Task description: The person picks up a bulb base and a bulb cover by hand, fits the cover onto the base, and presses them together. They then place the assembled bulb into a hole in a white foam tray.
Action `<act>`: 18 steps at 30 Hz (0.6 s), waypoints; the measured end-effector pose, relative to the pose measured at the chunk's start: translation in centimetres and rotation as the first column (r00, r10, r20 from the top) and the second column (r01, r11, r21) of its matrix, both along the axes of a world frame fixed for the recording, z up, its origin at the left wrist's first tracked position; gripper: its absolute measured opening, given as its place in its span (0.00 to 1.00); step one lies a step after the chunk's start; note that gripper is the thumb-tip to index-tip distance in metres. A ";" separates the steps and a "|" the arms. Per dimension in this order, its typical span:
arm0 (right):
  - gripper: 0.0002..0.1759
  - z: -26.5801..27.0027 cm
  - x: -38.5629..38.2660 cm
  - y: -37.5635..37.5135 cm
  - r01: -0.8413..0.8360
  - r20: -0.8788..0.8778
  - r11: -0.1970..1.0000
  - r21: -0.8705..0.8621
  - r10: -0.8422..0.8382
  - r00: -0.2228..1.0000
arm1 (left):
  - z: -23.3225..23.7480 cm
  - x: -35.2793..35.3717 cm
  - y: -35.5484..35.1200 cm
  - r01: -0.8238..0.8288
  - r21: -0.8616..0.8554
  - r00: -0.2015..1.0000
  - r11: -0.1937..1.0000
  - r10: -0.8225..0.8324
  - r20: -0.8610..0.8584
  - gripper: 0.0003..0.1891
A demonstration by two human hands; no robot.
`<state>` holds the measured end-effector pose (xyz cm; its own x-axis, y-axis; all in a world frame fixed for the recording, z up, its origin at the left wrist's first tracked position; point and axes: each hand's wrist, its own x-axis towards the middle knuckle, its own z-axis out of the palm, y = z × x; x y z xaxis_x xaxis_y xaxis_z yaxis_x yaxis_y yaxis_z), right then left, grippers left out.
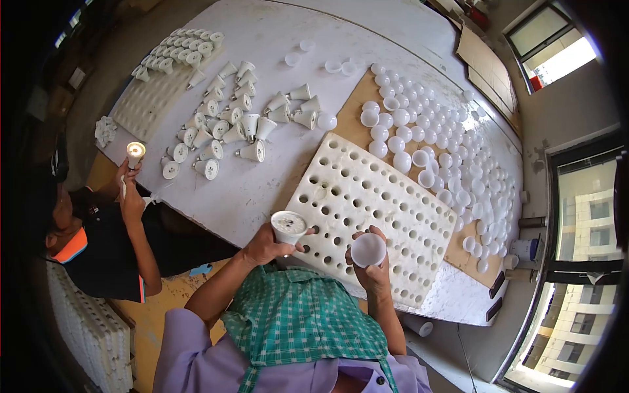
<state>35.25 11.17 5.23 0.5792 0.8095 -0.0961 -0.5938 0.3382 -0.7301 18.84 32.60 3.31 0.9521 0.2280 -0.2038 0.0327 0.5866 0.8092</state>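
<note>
My left hand (pixel 265 245) is wrapped round a white bulb base (pixel 289 224), its open round face with small parts turned up toward the camera. In my right hand (pixel 374 278) is a white dome cover (pixel 368 250), its hollow side facing up. The two pieces are apart, both held over the near edge of a white foam board (pixel 373 196) with rows of round holes. Left of the board, many bulb bases (pixel 230 116) lie or stand on the table. Many white dome covers (pixel 445 137) spread over brown cardboard on the right.
At the left, a co-worker (pixel 108 223) holds a lit bulb (pixel 135 150). Another foam board (pixel 147 101) with bulb bases lies on the table (pixel 275 46) at the back left. Stacked foam boards (pixel 85 327) stand at the lower left. Windows (pixel 586 203) line the right wall.
</note>
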 end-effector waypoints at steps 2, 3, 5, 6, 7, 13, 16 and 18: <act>0.50 -0.1 -0.1 0.2 0.020 0.082 0.996 -0.084 -0.013 0.997 | 2.5 1.5 -2.1 0.104 0.015 0.994 0.994 -0.104 0.036 0.29; 0.50 -0.1 -0.2 0.2 0.017 0.084 0.996 -0.085 -0.010 0.996 | 2.5 2.0 -2.7 0.144 0.129 0.986 0.981 -0.154 0.069 0.27; 0.50 -0.1 -0.2 0.3 0.041 0.130 0.992 -0.118 -0.026 0.991 | 2.5 2.5 -3.2 0.178 0.241 0.973 0.954 -0.206 0.099 0.26; 0.50 -0.1 -0.2 0.2 0.041 0.129 0.992 -0.120 -0.025 0.991 | 2.6 2.6 -3.3 0.250 0.234 0.960 0.940 -0.272 0.067 0.25; 0.49 0.0 -0.2 0.1 0.045 0.121 0.993 -0.111 -0.031 0.992 | 2.6 2.7 -3.5 0.322 0.223 0.941 0.920 -0.337 0.034 0.25; 0.48 -0.6 0.1 -0.7 -0.014 0.108 0.994 -0.108 0.026 0.994 | 4.2 3.2 -3.9 0.409 0.134 0.910 0.903 -0.415 0.017 0.23; 0.49 -0.6 0.0 -0.8 -0.029 0.114 0.991 -0.132 0.044 0.992 | 4.1 3.1 -4.2 0.378 0.136 0.923 0.916 -0.384 0.025 0.21; 0.49 -0.7 0.0 -0.8 -0.044 0.107 0.989 -0.143 0.060 0.993 | 3.7 3.0 -4.3 0.382 0.136 0.922 0.914 -0.388 0.018 0.21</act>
